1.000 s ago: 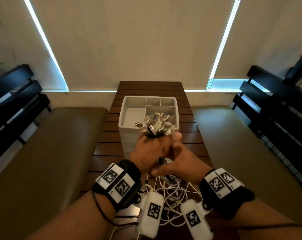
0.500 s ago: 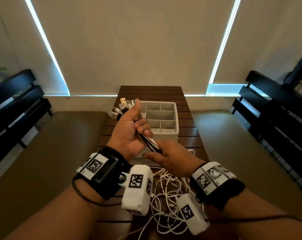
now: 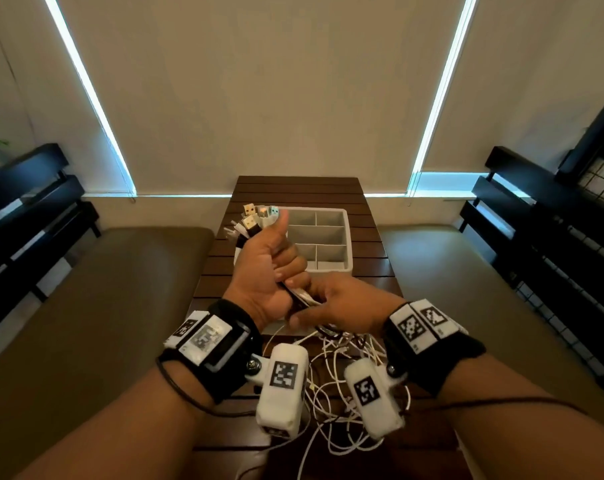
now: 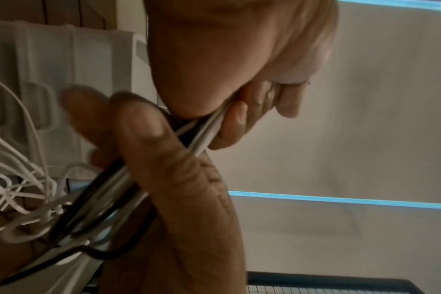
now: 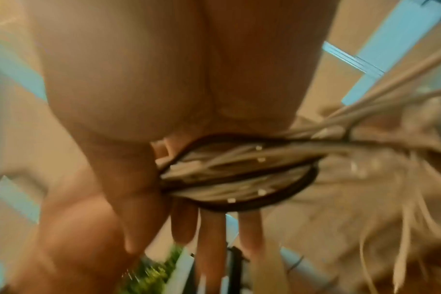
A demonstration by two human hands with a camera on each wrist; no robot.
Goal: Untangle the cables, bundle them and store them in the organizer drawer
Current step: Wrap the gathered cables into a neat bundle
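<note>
My left hand point(image 3: 276, 268) is raised over the table, its fist gripping a bundle of white and black cables point(image 3: 298, 297). Their USB plugs point(image 3: 255, 216) fan out above my thumb. Just below that fist, my right hand point(image 3: 323, 306) grips the same strands; the left wrist view shows its thumb point(image 4: 149, 139) pressed across the cables point(image 4: 204, 135). The loose ends hang into a tangle point(image 3: 338, 379) on the table below my wrists. The white compartmented organizer drawer point(image 3: 347, 244) stands behind my hands, and the compartments I can see are empty. The right wrist view shows the bundle point(image 5: 239, 173) under my palm.
The narrow dark slatted table point(image 3: 300, 188) runs away from me toward the blinds. Padded olive benches point(image 3: 103, 289) flank it on both sides. Black slatted racks point(image 3: 553, 220) stand beyond the benches at left and right.
My left hand has turned palm toward me and swung left, carrying the plugs from in front of the drawer to its left edge. My right hand stays on the cables below it.
</note>
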